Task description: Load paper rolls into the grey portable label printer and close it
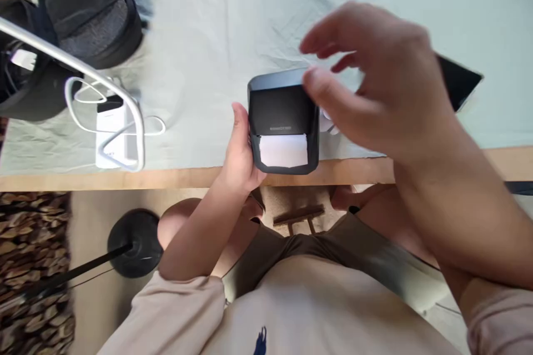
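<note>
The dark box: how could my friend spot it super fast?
Find the pale cloth, then the wooden edge along its near side. There the left hand holds the dark box. Unlike the white box farther left, it's mostly black, framing a white patch.

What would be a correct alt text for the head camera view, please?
A person's left hand holds a dark device with a white section near a table's edge; the blurred right hand is by its upper corner. A black case lies at far left.
</note>
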`<state>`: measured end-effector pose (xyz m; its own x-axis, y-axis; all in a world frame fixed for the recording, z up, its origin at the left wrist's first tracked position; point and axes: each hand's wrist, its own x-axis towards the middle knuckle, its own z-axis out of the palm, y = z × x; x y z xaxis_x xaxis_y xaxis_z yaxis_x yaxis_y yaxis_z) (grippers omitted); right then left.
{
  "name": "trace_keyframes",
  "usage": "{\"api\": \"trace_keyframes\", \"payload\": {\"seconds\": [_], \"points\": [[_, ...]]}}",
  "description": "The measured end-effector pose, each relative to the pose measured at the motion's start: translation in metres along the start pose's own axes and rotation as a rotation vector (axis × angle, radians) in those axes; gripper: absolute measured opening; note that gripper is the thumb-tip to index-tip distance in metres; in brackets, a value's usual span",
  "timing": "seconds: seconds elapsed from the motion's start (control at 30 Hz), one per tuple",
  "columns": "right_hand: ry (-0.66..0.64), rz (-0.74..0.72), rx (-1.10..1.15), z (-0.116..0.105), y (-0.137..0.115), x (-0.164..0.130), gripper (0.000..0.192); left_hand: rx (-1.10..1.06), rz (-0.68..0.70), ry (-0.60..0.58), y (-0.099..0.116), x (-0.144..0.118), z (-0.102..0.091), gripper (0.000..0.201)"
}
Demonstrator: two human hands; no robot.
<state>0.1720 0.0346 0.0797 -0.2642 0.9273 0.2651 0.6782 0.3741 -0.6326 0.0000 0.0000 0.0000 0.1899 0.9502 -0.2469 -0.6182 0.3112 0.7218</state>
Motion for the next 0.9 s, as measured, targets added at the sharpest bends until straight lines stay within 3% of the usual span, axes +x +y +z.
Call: {"api": "trace_keyframes", "payload": {"seconds": [0.07,0.13,0.4,0.5,0.6,0.7,0.8,0.9], "points": [[-0.141,-0.026,-0.093,0.007,-0.003,0.000,0.034,-0.036,-0.028,0.049,0.000,0.002,0.000,0.054],[-0.200,-0.051,-0.132,0.011,-0.003,0.001,0.035,-0.045,-0.054,0.112,0.001,0.003,0.000,0.046],[-0.219,-0.204,-0.079,0.012,0.011,-0.008,0.050,0.070,-0.116,0.359,0.010,0.002,0.007,0.033],[-0.183,-0.238,-0.102,0.012,0.014,-0.013,0.055,0.080,-0.160,0.326,0.013,0.002,0.010,0.037],[0.017,-0.237,-0.188,0.010,0.011,-0.013,0.040,0.067,-0.131,0.250,0.013,0.002,0.010,0.039],[0.184,-0.142,-0.228,0.008,0.008,-0.012,0.032,0.114,-0.056,0.196,0.009,0.002,0.006,0.036],[0.188,-0.053,-0.147,0.005,0.008,-0.009,0.030,0.151,-0.073,0.126,0.007,0.002,0.003,0.028],[0.067,-0.039,-0.087,0.005,0.011,-0.009,0.022,0.153,-0.037,0.136,0.006,0.003,0.001,0.028]]}}
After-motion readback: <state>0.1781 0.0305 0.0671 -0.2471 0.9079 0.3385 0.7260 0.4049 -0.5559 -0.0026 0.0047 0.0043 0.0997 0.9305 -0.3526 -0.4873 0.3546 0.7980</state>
